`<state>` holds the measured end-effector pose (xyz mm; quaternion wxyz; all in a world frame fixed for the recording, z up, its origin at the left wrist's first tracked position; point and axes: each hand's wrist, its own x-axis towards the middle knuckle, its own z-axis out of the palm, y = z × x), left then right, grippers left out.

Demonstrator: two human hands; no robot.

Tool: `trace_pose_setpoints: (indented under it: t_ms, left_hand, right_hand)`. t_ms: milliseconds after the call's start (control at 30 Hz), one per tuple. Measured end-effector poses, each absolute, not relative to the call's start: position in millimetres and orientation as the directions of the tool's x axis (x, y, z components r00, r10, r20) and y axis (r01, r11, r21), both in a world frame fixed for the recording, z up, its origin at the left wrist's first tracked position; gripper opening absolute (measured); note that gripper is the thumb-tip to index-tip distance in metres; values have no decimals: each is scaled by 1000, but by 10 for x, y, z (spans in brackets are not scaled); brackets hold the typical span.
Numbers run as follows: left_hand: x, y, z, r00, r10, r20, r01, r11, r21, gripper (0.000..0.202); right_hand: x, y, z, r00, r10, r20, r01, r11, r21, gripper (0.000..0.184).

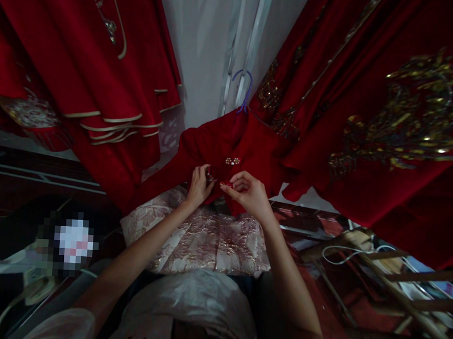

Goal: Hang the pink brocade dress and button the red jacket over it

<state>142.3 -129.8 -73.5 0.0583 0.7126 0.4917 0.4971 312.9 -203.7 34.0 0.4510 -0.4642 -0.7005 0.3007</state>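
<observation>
A red jacket [216, 138] hangs in front of me on a purple hanger [246, 96]. A clasp of two small pearl flowers [232, 161] joins its front higher up. Just below that, my left hand [199, 188] is closed on one front edge of the jacket, beside a small shiny ornament [210, 174]. My right hand [250, 194] pinches the opposite edge between thumb and fingers, with a glint of trim at the fingertips. The two hands are slightly apart. Below the jacket, a pale brocade skirt [207, 240] with a metallic sheen spreads towards my lap.
Red garments with pale piping [115, 101] hang at the left. A red garment with gold sequin embroidery [418, 109] hangs at the right. A wooden rack-like frame [388, 281] with a white cable stands low at the right. A blurred-out bright screen [74, 239] is at the lower left.
</observation>
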Motion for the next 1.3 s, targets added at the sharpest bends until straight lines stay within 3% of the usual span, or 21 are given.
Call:
trace_pose_setpoints:
  t_ms: [167, 267, 567, 867, 1067, 1200, 1300]
  left_hand:
    - [1349, -1259, -654, -35, 762, 647, 615, -494, 615, 20]
    - [1310, -1216, -572, -47, 766, 641, 602, -490, 630, 14]
    - [1070, -1387, -574, -150, 777, 612, 521, -464, 717, 23]
    - [981, -1400, -452, -173, 808, 562, 463, -437, 771, 17]
    - [1072, -1274, -570, -56, 818, 572, 459, -488, 743, 50]
    - [1113, -1149, -626, -20, 843, 537, 402, -485, 776, 34]
    - [1110, -1169, -612, -112, 822, 559, 380, -484, 788, 27]
  right_hand:
    - [3107, -2039, 322, -179, 919, 350, 373, 393, -841, 34]
    - [3109, -2041, 323, -197, 919, 342, 373, 393, -841, 34]
    - [3106, -2033, 340, -209, 921, 328, 387, 386, -838, 34]
    - [3067, -2005, 282, -216, 918, 331, 370, 391, -843, 33]
    - [3004, -1953, 186, -245, 918, 311, 367, 385, -847, 35]
    - [3004, -1953, 181, -247, 917, 312, 373, 387, -843, 35]
    - [3023, -1946, 189, -240, 921, 308, 372, 380, -847, 36]
